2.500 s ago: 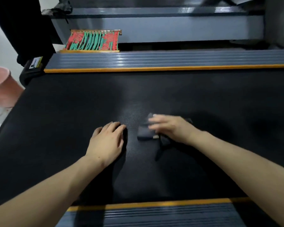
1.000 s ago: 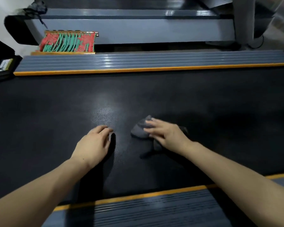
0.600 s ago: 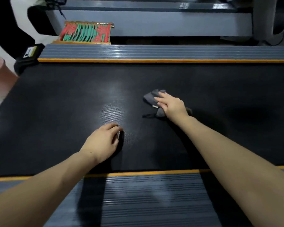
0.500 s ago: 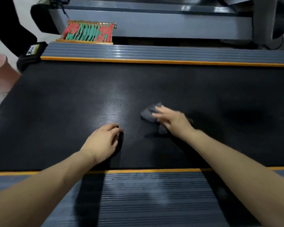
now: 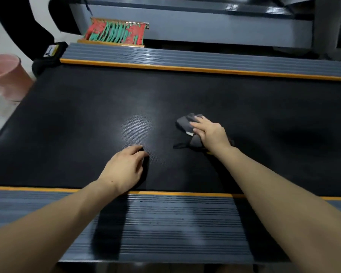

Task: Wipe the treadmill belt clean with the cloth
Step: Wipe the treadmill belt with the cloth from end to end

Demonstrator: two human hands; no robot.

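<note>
Although the right hand [image 5: 210, 133] lies plainly in view, it covers most of the grey cloth [image 5: 184, 124], so only the cloth's far-left fold, a pale tag at its edge and a dark tail sticking out to the left near the wrist can be seen. Its fingers lie nearly straight and close together, pressing flat on the cloth, which sits on the black treadmill belt [image 5: 77, 119] a little right of centre. The left hand [image 5: 124, 170] rests on the belt near the orange-edged near side rail [image 5: 165, 229], well apart from the cloth; its fingers curl loosely downward, so the fingertips are hidden and hold nothing. Both elbows are cut off by the lower edge. At the left edge a pink bucket [image 5: 6, 75] is only partly in view, and beyond the far side rail [image 5: 185, 58] a red-and-green object [image 5: 116, 33] is too blurred to identify. Compared with half a second earlier, the right hand and cloth have moved farther away across the belt and slightly to the right, while the left hand has stayed where it was.
</note>
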